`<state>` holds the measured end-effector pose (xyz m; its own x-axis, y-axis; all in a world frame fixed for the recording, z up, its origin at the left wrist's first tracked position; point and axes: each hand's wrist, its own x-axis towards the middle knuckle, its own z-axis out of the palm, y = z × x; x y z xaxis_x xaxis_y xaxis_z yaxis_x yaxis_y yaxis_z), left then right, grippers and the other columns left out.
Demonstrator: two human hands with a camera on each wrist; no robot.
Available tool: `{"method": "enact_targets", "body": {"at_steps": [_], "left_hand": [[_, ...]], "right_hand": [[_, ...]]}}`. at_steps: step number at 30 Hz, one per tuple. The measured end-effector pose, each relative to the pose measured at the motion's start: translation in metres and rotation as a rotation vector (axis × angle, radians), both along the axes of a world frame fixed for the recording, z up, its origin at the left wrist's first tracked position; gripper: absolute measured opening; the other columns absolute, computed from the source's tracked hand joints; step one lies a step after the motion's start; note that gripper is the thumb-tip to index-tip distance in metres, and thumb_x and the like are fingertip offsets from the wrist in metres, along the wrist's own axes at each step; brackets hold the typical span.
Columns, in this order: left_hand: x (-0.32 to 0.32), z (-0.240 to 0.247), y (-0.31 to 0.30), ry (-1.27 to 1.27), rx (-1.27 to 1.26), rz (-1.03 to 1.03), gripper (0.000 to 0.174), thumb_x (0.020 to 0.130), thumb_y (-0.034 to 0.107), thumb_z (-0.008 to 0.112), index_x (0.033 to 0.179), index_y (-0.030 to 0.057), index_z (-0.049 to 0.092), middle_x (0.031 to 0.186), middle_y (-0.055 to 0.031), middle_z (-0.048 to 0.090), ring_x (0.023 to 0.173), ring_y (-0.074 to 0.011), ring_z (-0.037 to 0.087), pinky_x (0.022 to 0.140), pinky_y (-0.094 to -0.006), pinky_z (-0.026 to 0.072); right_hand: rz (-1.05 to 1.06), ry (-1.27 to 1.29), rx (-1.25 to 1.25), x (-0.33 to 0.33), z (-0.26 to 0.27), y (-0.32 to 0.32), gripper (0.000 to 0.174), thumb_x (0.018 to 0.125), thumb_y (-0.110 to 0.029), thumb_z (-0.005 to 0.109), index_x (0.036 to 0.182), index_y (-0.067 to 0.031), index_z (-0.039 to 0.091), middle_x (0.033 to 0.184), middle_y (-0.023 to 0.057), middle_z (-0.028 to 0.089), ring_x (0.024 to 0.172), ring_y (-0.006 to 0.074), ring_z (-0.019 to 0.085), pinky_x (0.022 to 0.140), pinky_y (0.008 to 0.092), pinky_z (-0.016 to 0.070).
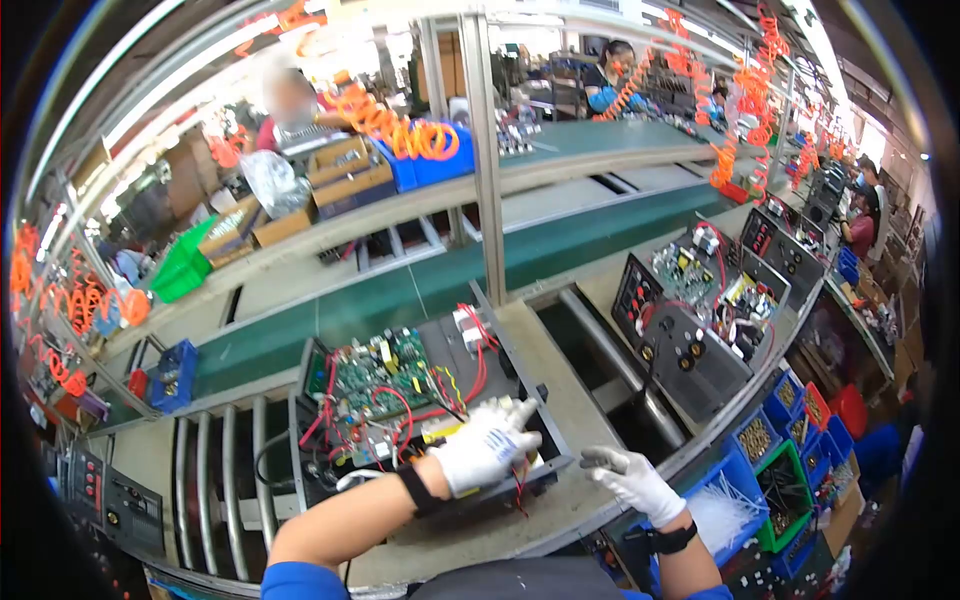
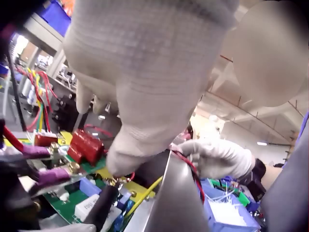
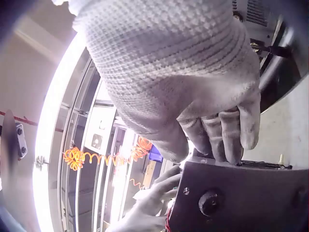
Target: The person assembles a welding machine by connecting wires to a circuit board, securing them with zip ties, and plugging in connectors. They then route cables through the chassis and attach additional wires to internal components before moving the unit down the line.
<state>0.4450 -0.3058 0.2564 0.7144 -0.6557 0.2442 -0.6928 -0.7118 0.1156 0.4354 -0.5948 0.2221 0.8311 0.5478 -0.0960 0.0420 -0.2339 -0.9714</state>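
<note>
A metal chassis [image 1: 545, 415] holding a green circuit board [image 1: 385, 370] and red wires lies in front of me. My gloved left hand [image 1: 488, 447] reaches over its near right part. In the left wrist view the left thumb [image 2: 128, 150] points down close over the board's edge, beside a yellow wire [image 2: 145, 195], with the other fingers apart from it. My gloved right hand [image 1: 635, 485] is by the chassis's near right corner. In the right wrist view its bent fingers [image 3: 227, 137] are right at the edge of the dark panel [image 3: 246, 198]. Red and black wires [image 2: 193, 176] hang over the panel edge.
Rollers [image 1: 230, 480] lie left of the chassis, and another front panel [image 1: 115, 500] stands beyond them. More opened units [image 1: 700, 345] sit at the right. Blue parts bins [image 1: 755, 440] and a tray of white ties [image 1: 720, 515] stand at the near right. A metal post [image 1: 485, 160] rises behind.
</note>
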Motion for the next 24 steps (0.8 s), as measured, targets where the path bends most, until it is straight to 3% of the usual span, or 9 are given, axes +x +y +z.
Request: {"method": "enact_targets", "body": {"at_steps": [3, 5, 8, 10, 13, 15, 17, 21, 24], "left_hand": [[0.005, 0.009, -0.006, 0.041, -0.066, 0.023, 0.015, 0.082, 0.019, 0.064, 0.091, 0.0066, 0.065, 0.124, -0.0231, 0.055, 0.110, -0.0388, 0.057, 0.092, -0.0472, 0.0465], [0.026, 0.007, 0.020, 0.103, -0.422, 0.215, 0.013, 0.084, 0.017, 0.058, 0.081, 0.0046, 0.061, 0.096, -0.0174, 0.066, 0.091, -0.0326, 0.064, 0.081, -0.0379, 0.0515], [0.046, 0.060, 0.077, 0.238, -0.890, 0.785, 0.032, 0.097, 0.026, 0.046, 0.087, 0.0016, 0.065, 0.087, -0.0118, 0.068, 0.079, -0.0220, 0.065, 0.070, -0.0334, 0.0501], [0.054, 0.064, 0.120, 0.313, -1.447, 0.696, 0.049, 0.103, 0.037, 0.039, 0.100, -0.0044, 0.064, 0.095, -0.0139, 0.069, 0.085, -0.0207, 0.068, 0.078, -0.0331, 0.0539], [0.033, 0.095, 0.137, 0.298, -1.658, 0.582, 0.048, 0.103, 0.038, 0.040, 0.106, -0.0036, 0.062, 0.102, -0.0155, 0.068, 0.089, -0.0222, 0.067, 0.081, -0.0341, 0.0540], [0.019, 0.119, 0.145, 0.247, -1.686, 0.511, 0.046, 0.103, 0.038, 0.041, 0.108, -0.0034, 0.060, 0.108, -0.0163, 0.066, 0.092, -0.0212, 0.066, 0.083, -0.0347, 0.0533], [0.011, 0.139, 0.137, 0.281, -1.514, 0.393, 0.044, 0.102, 0.037, 0.043, 0.107, -0.0026, 0.061, 0.108, -0.0165, 0.066, 0.092, -0.0218, 0.066, 0.084, -0.0351, 0.0529], [-0.011, 0.160, 0.101, 0.201, -1.265, 0.309, 0.038, 0.100, 0.034, 0.052, 0.110, -0.0009, 0.064, 0.105, -0.0070, 0.067, 0.097, -0.0136, 0.062, 0.090, -0.0292, 0.0474], [-0.025, 0.161, 0.100, 0.207, -1.317, 0.393, 0.025, 0.096, 0.018, 0.060, 0.114, 0.0004, 0.063, 0.102, -0.0009, 0.066, 0.097, -0.0078, 0.057, 0.089, -0.0239, 0.0447]], "right_hand": [[-0.119, -0.034, 0.060, 0.002, 0.004, -0.013, 0.039, 0.094, -0.021, 0.061, 0.122, 0.0052, 0.057, 0.111, 0.0143, 0.067, 0.102, 0.0182, 0.064, 0.089, 0.0289, 0.0493], [-0.197, 0.089, 0.118, 0.000, 0.020, -0.011, 0.036, 0.093, -0.016, 0.062, 0.120, 0.0071, 0.058, 0.108, 0.0129, 0.067, 0.102, 0.0175, 0.064, 0.087, 0.0274, 0.0498], [-0.208, 0.081, 0.167, 0.002, 0.027, -0.003, 0.033, 0.092, -0.011, 0.063, 0.118, 0.0077, 0.058, 0.105, 0.0111, 0.067, 0.092, 0.0136, 0.063, 0.082, 0.0258, 0.0499], [-0.168, 0.042, 0.189, 0.008, 0.035, 0.011, 0.032, 0.091, -0.010, 0.062, 0.118, 0.0069, 0.059, 0.103, 0.0101, 0.067, 0.090, 0.0129, 0.063, 0.083, 0.0253, 0.0492], [-0.098, -0.099, 0.132, 0.022, 0.050, 0.037, 0.033, 0.090, -0.012, 0.064, 0.118, 0.0051, 0.059, 0.101, 0.0077, 0.068, 0.092, 0.0120, 0.062, 0.083, 0.0250, 0.0483], [-0.057, -0.137, 0.098, 0.038, 0.066, 0.062, 0.036, 0.090, -0.015, 0.064, 0.119, 0.0053, 0.058, 0.109, 0.0110, 0.066, 0.098, 0.0159, 0.062, 0.085, 0.0290, 0.0494], [0.120, -0.853, -0.147, 0.051, 0.097, 0.101, 0.043, 0.089, -0.018, 0.063, 0.125, 0.0055, 0.054, 0.120, 0.0168, 0.061, 0.109, 0.0224, 0.060, 0.092, 0.0334, 0.0479], [0.189, -0.658, 0.152, 0.066, 0.128, 0.202, 0.051, 0.092, -0.019, 0.061, 0.136, 0.0010, 0.045, 0.128, 0.0188, 0.056, 0.122, 0.0248, 0.052, 0.101, 0.0347, 0.0418], [0.340, -0.327, 0.392, 0.057, 0.170, 0.242, 0.032, 0.097, -0.012, 0.054, 0.127, -0.0004, 0.053, 0.102, 0.0040, 0.060, 0.091, 0.0090, 0.054, 0.081, 0.0251, 0.0466]]}}
